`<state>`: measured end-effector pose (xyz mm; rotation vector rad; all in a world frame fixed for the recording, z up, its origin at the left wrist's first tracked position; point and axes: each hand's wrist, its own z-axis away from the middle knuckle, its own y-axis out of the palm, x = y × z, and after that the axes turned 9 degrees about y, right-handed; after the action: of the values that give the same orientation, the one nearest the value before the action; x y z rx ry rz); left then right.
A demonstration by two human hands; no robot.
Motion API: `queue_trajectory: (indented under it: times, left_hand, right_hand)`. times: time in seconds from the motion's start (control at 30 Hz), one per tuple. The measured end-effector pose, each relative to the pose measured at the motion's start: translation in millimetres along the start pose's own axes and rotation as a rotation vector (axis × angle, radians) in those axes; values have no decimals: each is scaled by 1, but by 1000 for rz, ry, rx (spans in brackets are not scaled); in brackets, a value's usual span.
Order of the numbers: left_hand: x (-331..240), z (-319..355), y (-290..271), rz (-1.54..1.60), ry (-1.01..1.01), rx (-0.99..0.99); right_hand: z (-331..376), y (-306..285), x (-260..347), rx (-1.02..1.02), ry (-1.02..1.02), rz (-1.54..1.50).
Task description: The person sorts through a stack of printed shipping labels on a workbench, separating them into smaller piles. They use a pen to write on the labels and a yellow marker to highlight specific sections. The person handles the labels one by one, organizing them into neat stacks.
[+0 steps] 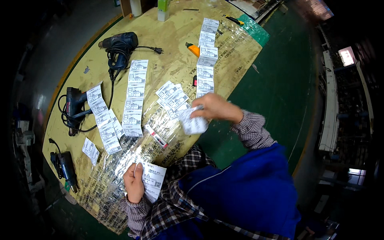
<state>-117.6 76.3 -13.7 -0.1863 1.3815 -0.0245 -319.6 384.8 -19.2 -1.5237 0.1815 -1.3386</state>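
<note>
Matt white paper on the label sheet (155, 176), matt again along the label strips (134, 98)! Glossy clear film (106, 180) glints over the worn, stained tabletop (170, 48). Hard dark plastic on the heat gun (125, 41); soft woven cloth on the checked sleeve (252, 130), smooth blue cloth on the garment (248, 180).

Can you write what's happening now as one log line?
left hand: holding printed labels | right hand: pinching label slip | table: label strips, corded heat guns, orange utility knife
</note>
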Motion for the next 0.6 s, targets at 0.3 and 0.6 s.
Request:
queue_trajectory:
  times: [0.3, 0.6]
  left_hand:
    - [12, -13, 6, 228, -89, -147]
    - [16, -14, 4, 298, -164, -324]
  right_hand:
    - [-48, -18, -75, -94, 24, 895]
    - [-49, 21, -98, -250, -105, 374]
